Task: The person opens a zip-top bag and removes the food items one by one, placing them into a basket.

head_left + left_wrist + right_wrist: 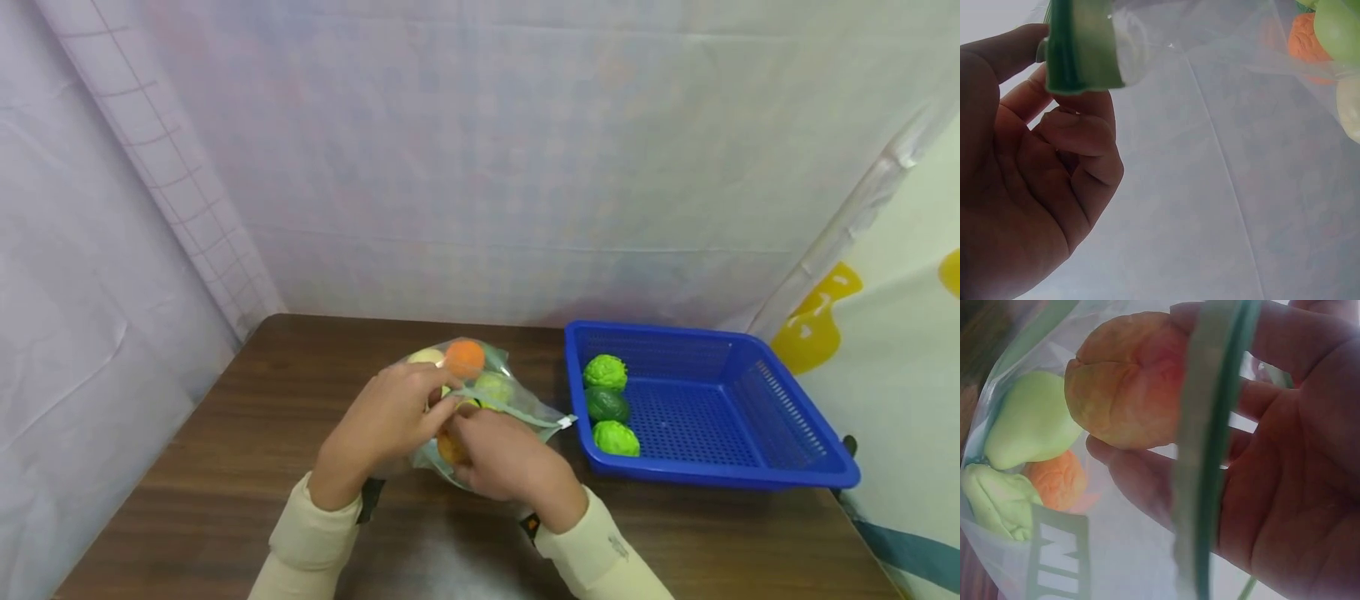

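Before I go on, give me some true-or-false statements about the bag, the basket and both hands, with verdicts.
1. The left hand pinches the clear bag. True.
2. The right hand holds nothing. False: it holds a yellow-red fruit.
3. In the head view, the blue basket stands right of the bag. True.
4. Nothing orange is in the bag. False: an orange ball is.
5. The basket holds a dark green piece. True.

The head camera looked forward and down from above, reaching past the far edge of the desk (247,417). Close up, the left wrist view faced pale sheeting (1172,206) past the left hand (1044,172); the right wrist view peered across the right hand (1288,456) into the bag (519,397), which all three shared.
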Demonstrator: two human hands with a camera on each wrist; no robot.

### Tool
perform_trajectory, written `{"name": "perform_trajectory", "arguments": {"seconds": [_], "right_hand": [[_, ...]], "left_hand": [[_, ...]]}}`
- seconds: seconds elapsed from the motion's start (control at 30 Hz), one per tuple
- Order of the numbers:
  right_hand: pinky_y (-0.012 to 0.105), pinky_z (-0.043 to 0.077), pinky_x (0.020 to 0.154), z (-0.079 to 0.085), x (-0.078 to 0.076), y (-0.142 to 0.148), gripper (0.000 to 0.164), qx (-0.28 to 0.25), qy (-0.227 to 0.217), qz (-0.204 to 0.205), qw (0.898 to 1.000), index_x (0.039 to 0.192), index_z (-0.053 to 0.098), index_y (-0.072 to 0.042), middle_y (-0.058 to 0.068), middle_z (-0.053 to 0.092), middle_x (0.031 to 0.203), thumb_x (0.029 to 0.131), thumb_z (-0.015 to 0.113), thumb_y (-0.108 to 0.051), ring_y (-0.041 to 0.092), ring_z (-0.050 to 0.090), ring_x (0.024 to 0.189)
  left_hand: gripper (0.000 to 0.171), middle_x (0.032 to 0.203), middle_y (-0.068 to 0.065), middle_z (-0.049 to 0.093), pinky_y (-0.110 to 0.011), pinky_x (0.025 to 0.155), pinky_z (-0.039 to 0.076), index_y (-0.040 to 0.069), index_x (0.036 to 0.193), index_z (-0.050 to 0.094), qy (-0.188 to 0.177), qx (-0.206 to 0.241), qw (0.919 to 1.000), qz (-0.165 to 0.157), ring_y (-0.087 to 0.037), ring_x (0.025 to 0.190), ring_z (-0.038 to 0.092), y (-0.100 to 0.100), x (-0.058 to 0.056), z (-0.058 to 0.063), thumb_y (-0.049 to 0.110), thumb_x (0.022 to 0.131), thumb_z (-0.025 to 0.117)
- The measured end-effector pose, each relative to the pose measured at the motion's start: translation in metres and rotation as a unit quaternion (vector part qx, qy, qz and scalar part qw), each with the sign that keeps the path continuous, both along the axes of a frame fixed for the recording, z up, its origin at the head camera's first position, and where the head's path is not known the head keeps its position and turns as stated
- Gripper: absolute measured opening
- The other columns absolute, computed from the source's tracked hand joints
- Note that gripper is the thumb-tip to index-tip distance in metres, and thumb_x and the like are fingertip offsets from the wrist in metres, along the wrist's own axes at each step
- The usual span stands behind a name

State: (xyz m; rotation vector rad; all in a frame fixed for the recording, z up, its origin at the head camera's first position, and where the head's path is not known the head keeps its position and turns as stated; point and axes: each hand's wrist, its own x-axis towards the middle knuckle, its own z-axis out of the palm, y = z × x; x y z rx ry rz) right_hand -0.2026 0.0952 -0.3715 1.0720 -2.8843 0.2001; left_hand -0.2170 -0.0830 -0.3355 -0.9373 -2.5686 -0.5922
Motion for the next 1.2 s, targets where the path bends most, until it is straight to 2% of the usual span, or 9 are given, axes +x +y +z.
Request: {"name": "perform_trajectory", "arguments": {"seconds": [0.27, 0.47, 0.6, 0.87, 1.0, 1.2], "right_hand": [[0.034, 0.055, 0.081, 0.013, 0.014, 0.005, 0.051, -0.002, 0.005, 0.007, 1.000, 0.129, 0.057, -0.017, -0.006, 0.061, 0.112, 0.083, 0.078, -0.026, 0.012, 0.062, 0.090], [0.029, 0.050, 0.072, 0.026, 0.023, 0.009, 0.036, -0.008, -0.012, 0.010, 1.000, 0.115, 0.060, -0.019, -0.008, 0.058, 0.103, 0.084, 0.077, -0.024, 0.009, 0.056, 0.081], [0.026, 0.049, 0.071, 0.035, 0.032, 0.014, 0.036, -0.025, -0.009, 0.015, 1.000, 0.116, 0.061, -0.020, -0.010, 0.056, 0.100, 0.083, 0.077, -0.023, 0.007, 0.053, 0.080], [0.028, 0.052, 0.074, 0.056, 0.057, 0.029, 0.040, -0.046, 0.000, 0.015, 0.999, 0.120, 0.060, -0.023, -0.011, 0.058, 0.108, 0.084, 0.076, -0.022, 0.007, 0.055, 0.085], [0.026, 0.053, 0.073, 0.069, 0.068, 0.038, 0.042, -0.073, 0.030, 0.030, 0.996, 0.120, 0.061, -0.024, -0.012, 0.058, 0.108, 0.082, 0.078, -0.021, 0.005, 0.056, 0.085], [0.026, 0.056, 0.079, 0.087, 0.072, 0.055, 0.046, -0.110, 0.071, 0.071, 0.989, 0.122, 0.060, -0.021, -0.010, 0.058, 0.118, 0.081, 0.081, -0.018, 0.006, 0.061, 0.095]], "left_hand": [[0.008, 0.069, 0.012, 0.053, -0.022, 0.056, 0.040, 0.017, 0.098, 0.075, -0.012, 0.005, 0.9999, 0.001, -0.005, 0.062, 0.045, -0.001, 0.000, 0.001, 0.019, 0.092, 0.071], [0.008, 0.066, 0.011, 0.050, -0.021, 0.051, 0.037, 0.016, 0.099, 0.075, -0.030, 0.008, 0.9995, 0.002, -0.004, 0.056, 0.042, -0.003, 0.000, 0.003, 0.021, 0.093, 0.071], [0.009, 0.066, 0.011, 0.050, -0.021, 0.051, 0.037, 0.016, 0.100, 0.075, -0.031, 0.006, 0.9995, 0.003, -0.004, 0.055, 0.042, -0.004, 0.000, 0.003, 0.021, 0.093, 0.071], [0.009, 0.067, 0.010, 0.050, -0.021, 0.050, 0.037, 0.015, 0.099, 0.074, -0.032, 0.007, 0.9995, 0.003, -0.003, 0.054, 0.042, -0.004, 0.000, 0.003, 0.021, 0.093, 0.071], [0.006, 0.066, 0.010, 0.049, -0.021, 0.050, 0.036, 0.015, 0.096, 0.073, -0.022, 0.007, 0.9997, 0.003, -0.004, 0.054, 0.041, -0.005, 0.001, 0.003, 0.020, 0.093, 0.072], [0.005, 0.065, 0.009, 0.048, -0.021, 0.050, 0.036, 0.016, 0.090, 0.069, -0.010, 0.005, 0.9999, 0.005, -0.005, 0.055, 0.041, -0.005, 0.000, 0.003, 0.018, 0.092, 0.073]]}}
